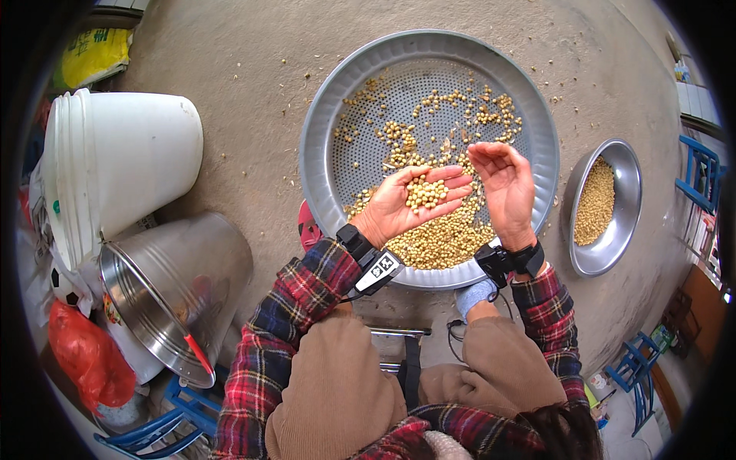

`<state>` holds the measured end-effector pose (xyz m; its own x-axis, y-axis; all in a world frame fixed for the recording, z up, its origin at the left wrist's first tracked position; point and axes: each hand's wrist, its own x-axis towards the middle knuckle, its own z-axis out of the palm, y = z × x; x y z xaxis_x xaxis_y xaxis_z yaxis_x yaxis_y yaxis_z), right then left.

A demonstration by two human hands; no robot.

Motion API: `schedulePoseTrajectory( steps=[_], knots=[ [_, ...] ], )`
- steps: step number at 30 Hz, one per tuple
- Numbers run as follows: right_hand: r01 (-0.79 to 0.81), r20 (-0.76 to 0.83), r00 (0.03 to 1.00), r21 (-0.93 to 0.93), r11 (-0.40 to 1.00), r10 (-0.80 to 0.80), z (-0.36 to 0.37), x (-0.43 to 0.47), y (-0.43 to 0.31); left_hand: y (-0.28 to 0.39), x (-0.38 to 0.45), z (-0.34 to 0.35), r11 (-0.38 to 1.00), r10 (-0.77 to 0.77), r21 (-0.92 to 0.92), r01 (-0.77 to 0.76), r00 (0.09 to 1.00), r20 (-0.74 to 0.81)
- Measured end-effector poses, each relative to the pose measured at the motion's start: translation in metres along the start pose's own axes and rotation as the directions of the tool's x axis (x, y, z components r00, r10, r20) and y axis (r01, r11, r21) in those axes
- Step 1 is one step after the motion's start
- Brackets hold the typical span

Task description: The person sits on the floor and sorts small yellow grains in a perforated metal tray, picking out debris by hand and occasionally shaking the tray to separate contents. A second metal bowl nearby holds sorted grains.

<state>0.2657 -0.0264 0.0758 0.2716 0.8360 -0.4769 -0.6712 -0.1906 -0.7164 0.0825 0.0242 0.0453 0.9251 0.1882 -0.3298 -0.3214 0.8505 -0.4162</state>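
Note:
My left hand [402, 198] lies palm up with a small heap of soybeans [426, 193] resting on the palm and fingers. Just to its right, my right hand [506, 190] is raised with its fingers curled loosely, and I see nothing in it. Both are above a wide, round metal sieve pan [322, 138] with a perforated bottom. Most of the loose soybeans [443, 247] are heaped at the pan's near side. Thinner patches, mixed with bits of husk, spread over the far half.
On the floor at right sits a steel bowl [624, 224] partly filled with soybeans. At left are a white plastic bucket [138, 149], a steel pail [224, 264] tipped on its side and a red plastic bag [86, 356]. Blue chairs [698, 172] stand near the edges.

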Motion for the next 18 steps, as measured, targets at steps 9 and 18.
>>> schedulePoseTrajectory(
  steps=[9,18],
  knots=[
    [-0.698,0.228,0.688,0.468,0.542,0.689,-0.004,-0.011,0.075,-0.045,0.016,0.006,-0.373,0.490,0.826,-0.423,0.666,0.562],
    [-0.453,0.185,0.891,0.349,0.820,0.414,-0.052,-0.005,0.038,-0.045,0.012,0.006,-0.667,0.302,0.621,-0.412,0.612,0.731]
  ],
)
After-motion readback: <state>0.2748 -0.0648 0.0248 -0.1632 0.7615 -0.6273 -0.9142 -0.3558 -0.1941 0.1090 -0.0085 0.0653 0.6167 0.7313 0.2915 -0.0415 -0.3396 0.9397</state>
